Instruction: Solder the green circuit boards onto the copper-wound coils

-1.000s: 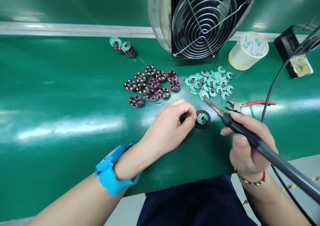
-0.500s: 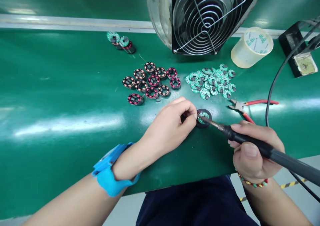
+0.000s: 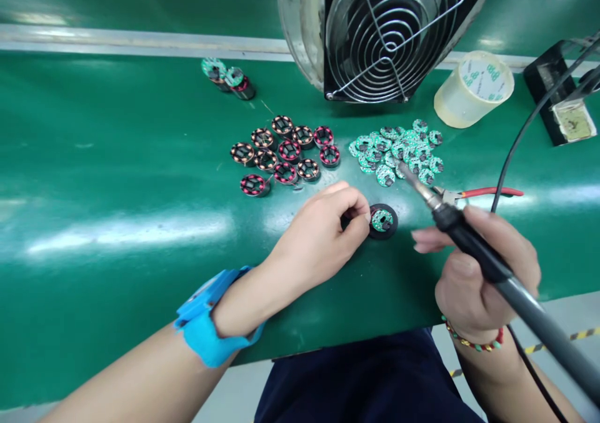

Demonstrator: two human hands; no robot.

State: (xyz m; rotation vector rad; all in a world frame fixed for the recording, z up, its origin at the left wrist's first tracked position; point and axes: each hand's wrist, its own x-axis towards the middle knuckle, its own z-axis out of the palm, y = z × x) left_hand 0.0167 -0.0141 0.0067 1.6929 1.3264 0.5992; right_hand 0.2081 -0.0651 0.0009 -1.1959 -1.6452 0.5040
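Left hand on green bench, fingers curled together, fingertips touching the rim of a black ring with a green board seated in it. Right hand wraps a soldering iron, tip raised above the ring, over the edge of the board pile. Coils clustered beyond the left hand. Cutters beside the iron. Fan, tape roll at back.

Nothing here can I read: the tape roll carries green marks printed on its core, too small and blurred to make out as letters, and the yellowed plate on the black stand at the far right shows no legible writing
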